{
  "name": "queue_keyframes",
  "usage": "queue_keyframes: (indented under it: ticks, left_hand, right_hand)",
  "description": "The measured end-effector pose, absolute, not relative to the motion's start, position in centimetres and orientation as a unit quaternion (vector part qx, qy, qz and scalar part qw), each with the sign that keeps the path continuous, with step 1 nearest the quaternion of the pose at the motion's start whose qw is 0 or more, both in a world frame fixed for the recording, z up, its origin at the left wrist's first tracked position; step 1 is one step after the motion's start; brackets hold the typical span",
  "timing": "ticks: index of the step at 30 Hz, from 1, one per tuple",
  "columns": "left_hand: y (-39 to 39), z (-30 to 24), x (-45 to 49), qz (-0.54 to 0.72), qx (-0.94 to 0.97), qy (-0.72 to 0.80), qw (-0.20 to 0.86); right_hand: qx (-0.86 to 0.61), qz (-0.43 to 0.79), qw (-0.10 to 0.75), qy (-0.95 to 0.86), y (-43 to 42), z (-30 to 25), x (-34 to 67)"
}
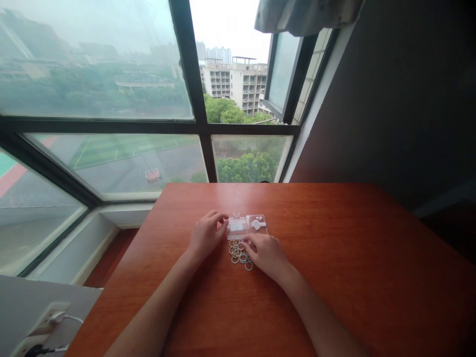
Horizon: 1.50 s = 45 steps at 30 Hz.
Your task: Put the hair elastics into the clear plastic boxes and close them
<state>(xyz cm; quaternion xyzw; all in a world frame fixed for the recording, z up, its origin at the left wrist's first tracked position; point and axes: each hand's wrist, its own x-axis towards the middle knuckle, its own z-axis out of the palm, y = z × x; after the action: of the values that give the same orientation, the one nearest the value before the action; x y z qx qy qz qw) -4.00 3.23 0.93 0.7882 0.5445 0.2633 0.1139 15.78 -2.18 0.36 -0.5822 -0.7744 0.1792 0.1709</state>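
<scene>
A clear plastic card holder [247,226] lies flat on the red-brown wooden table [334,258]. Just in front of it sits a small heap of several metal key rings [239,257]. My left hand [206,236] rests left of the holder, fingers curled, fingertips touching the holder's left edge. My right hand [265,253] lies palm down right of the rings, its fingertips bent onto the top of the heap beside the holder's near edge. What the right fingers pinch, if anything, is hidden.
A large window [148,124] with dark frames runs along the table's far edge and left. A dark wall [390,99] stands on the right. At the lower left a white power strip [44,322] with a plugged cable sits on a ledge.
</scene>
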Motion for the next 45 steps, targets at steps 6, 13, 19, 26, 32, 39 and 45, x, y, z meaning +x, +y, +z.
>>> queue_keyframes:
  ticks: [6,13,19,26,32,39,45]
  left_hand:
    - [3.2,0.9,-4.0,0.270,0.790,0.538,0.116]
    - [3.0,1.2,-3.8,0.265,0.798,0.527,0.123]
    - [3.1,1.0,-3.8,0.293,0.806,0.500,0.125]
    - [1.9,2.1,-2.6,0.304,0.823,0.423,0.228]
    - [1.4,2.5,-2.1,0.283,0.840,0.390,0.250]
    - [1.4,2.0,-2.1,0.279,0.845,0.382,0.248]
    - [1.8,2.0,-2.5,0.300,0.828,0.432,0.192]
  right_hand:
    - [-0.584,0.193,0.154,-0.773,-2.2,0.3,15.7]
    - [-0.580,0.183,0.151,-0.779,-2.2,0.2,15.6]
    - [-0.566,0.202,0.220,-0.768,-2.0,-0.2,16.1]
    - [-0.558,0.218,0.342,-0.724,-1.4,-0.7,16.9]
    - [-0.537,0.224,0.392,-0.713,-1.5,-0.5,16.8]
    - [-0.527,0.226,0.395,-0.718,-1.6,-0.4,16.7]
    - [-0.549,0.197,0.342,-0.737,-1.7,-0.4,16.7]
